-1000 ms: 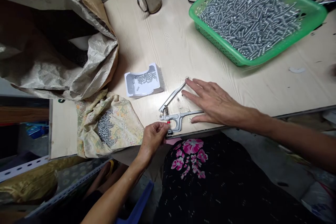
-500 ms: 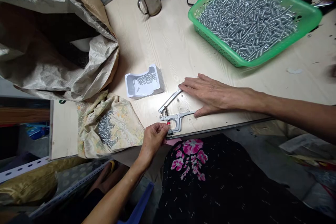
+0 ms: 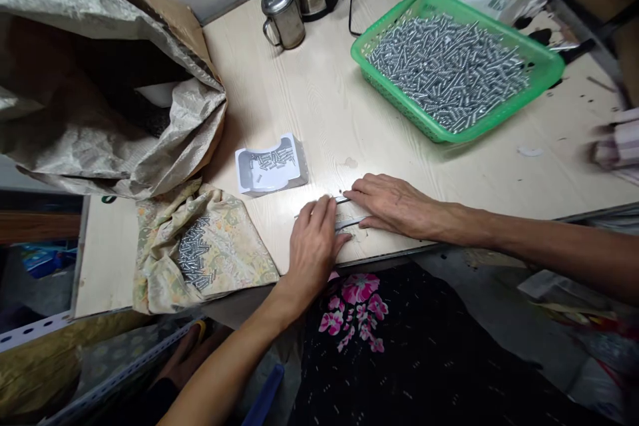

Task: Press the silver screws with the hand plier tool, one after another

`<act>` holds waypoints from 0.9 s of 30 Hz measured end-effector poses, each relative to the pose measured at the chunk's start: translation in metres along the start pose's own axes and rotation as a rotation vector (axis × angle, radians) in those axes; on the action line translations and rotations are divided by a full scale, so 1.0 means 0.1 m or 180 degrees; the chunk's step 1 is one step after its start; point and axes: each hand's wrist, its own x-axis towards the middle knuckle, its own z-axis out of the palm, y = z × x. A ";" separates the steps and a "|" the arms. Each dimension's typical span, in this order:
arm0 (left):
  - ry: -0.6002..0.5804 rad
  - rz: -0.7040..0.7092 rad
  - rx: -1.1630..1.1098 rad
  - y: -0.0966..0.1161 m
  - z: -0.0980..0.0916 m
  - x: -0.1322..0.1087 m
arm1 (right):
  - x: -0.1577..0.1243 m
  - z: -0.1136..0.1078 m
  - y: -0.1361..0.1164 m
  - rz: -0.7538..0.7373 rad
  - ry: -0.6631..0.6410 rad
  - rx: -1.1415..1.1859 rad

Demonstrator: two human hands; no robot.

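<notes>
A small metal hand press (image 3: 348,221) lies near the front edge of the pale wooden table (image 3: 329,100), its two handles squeezed close together. My left hand (image 3: 313,243) lies palm down over the tool's head, fingers together, covering it. My right hand (image 3: 394,208) closes round the handles, fingers on the upper one and thumb at the lower one. A white plastic tray (image 3: 270,166) with several small metal pins sits just behind the left hand. More pins lie on a flowered cloth (image 3: 200,249) at the left.
A green basket (image 3: 456,60) full of metal pins stands at the back right. A big crumpled paper sack (image 3: 100,80) fills the left side. A steel mug (image 3: 283,14) and a kettle stand at the back. A blurred object (image 3: 616,146) shows at the right edge.
My left hand left its pinch at the tool's jaw and now lies over the head. The spread handles have closed under my right hand. The view tilted upward.
</notes>
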 end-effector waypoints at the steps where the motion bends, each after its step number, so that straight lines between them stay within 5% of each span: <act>1: -0.0141 0.0184 0.0071 -0.01 0.03 0.10 | -0.01 0.00 -0.01 0.0017 0.0006 -0.0036; 6: -0.0637 0.0402 0.0161 -0.08 0.06 0.37 | -0.02 0.00 -0.01 0.0264 0.0123 -0.0442; 16: -0.0473 0.0257 0.0178 -0.05 0.15 0.36 | 0.09 0.14 0.03 0.0103 0.0242 -0.0157; 27: 0.0600 0.0080 -0.0092 0.33 0.60 -0.17 | 0.07 -0.04 0.26 0.0132 0.0173 -0.0083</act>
